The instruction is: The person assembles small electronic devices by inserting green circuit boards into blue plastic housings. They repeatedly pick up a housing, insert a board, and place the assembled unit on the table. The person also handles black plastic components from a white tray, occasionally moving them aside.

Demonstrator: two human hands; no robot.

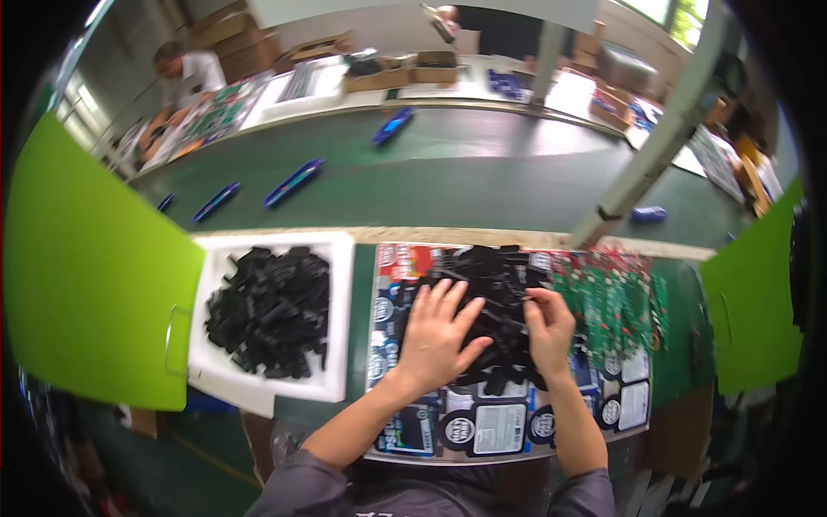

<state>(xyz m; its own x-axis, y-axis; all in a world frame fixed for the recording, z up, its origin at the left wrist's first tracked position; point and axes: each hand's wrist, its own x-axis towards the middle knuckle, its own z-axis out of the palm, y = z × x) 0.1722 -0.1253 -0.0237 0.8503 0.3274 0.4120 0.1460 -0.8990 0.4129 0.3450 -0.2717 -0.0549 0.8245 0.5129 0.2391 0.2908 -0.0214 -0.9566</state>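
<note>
Small black parts (pixel 502 320) heaped on printed sheet (pixel 500 428), likely light, stiff, slick; best pinched by sides. Worker's left hand (pixel 433 342) spread wide over heap, nothing visibly gripped; right hand (pixel 551 332) nearly pinched, hold unclear. Green boards (pixel 613 302) alongside.

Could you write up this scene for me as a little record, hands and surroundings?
Left hand: fingers spread over a pile of black pieces
Right hand: fingers curled at the pile's right edge; any grip unclear
Under the pile: printed sheet
To the left: white tray holding more black pieces
To the right: green circuit boards
Beyond: long green surface with elongated blue objects
</note>
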